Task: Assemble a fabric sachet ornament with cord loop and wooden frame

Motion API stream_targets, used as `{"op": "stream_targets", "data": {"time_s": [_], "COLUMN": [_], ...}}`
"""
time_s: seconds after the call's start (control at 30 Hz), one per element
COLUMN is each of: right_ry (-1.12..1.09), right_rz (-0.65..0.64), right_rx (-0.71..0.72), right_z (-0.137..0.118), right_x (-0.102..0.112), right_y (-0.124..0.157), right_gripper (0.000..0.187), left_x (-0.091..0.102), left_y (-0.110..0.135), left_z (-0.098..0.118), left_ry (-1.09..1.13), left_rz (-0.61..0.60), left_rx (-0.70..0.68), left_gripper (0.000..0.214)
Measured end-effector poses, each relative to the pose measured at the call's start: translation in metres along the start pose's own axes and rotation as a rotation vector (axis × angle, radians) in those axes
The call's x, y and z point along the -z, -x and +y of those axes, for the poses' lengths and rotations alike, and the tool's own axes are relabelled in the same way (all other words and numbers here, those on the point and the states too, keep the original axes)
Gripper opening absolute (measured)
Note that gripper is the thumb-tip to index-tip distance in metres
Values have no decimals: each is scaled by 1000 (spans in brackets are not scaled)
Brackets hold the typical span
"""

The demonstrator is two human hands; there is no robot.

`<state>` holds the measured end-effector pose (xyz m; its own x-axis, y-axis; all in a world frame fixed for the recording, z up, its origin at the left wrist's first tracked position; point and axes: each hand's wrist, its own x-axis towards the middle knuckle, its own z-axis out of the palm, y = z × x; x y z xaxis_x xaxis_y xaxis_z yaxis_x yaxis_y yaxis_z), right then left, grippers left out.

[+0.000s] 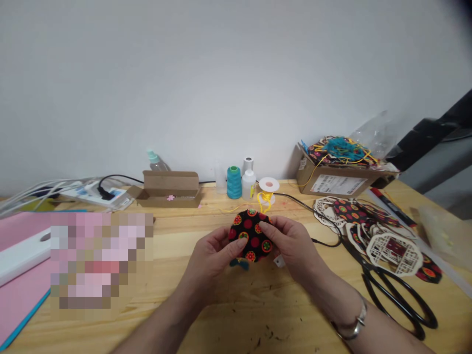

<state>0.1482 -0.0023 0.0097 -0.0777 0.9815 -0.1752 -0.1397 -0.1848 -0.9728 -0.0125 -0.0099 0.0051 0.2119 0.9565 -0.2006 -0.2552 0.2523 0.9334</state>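
Note:
Between my two hands is a rounded piece of black fabric with red dots and orange-green flower shapes (252, 237), held above the middle of the wooden table. My left hand (217, 250) grips its left edge, thumb on the front and fingers behind. My right hand (289, 241) pinches the upper right edge the same way. A small teal tassel (239, 264) shows under the fabric piece. Near my right hand, a small white object (279, 260) is partly hidden. A bracelet (357, 322) sits on my right wrist.
Behind stand a teal thread cone (234, 183), a white bottle (249, 186) and a spool of yellow cord (269, 186). An open cardboard box (169, 199) is left. On the right are black-handled scissors (398, 300), cut-out pieces (394, 253) and a full carton (332, 184).

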Motion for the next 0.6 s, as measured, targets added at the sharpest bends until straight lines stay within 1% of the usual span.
{"op": "stream_targets", "data": {"time_s": [0.03,0.07,0.1,0.17,0.2,0.23,0.27,0.3,0.33,0.4,0.43,0.47,0.53,0.57,0.6], "right_ry": [45,112,204,444,578,707,815,890,930,922,898,873,843,827,799], "right_rz": [8,42,107,266,312,312,267,182,81,-108,-181,-231,-259,-248,-228], "right_rx": [36,105,210,501,643,747,800,799,756,617,551,499,441,426,410], "right_z": [1,1,1,-1,-2,-4,-5,-6,-8,-9,-10,-10,-10,-10,-10], "right_x": [1,2,4,9,12,14,17,19,20,21,22,22,21,21,20], "right_y": [0,0,0,1,1,1,2,2,2,2,2,2,2,2,1], "right_gripper": [28,29,30,37,39,38,35,32,27,20,16,11,5,5,6], "left_x": [0,0,0,0,0,0,0,0,0,0,0,0,0,1,1], "left_y": [0,0,0,1,1,1,2,2,2,3,4,4,6,7,7], "left_z": [1,1,2,4,5,5,5,5,5,4,3,3,3,3,3], "left_ry": [-8,-18,-31,-74,-108,-151,-207,-273,-341,-457,-497,-522,-547,-549,-544], "left_rz": [10,26,42,59,51,28,-6,-45,-84,-159,-189,-217,-262,-258,-220], "left_rx": [3,8,14,35,42,49,55,56,55,47,44,42,44,28,-13], "left_gripper": [25,23,22,20,19,17,16,14,13,12,12,13,13,13,12]}}
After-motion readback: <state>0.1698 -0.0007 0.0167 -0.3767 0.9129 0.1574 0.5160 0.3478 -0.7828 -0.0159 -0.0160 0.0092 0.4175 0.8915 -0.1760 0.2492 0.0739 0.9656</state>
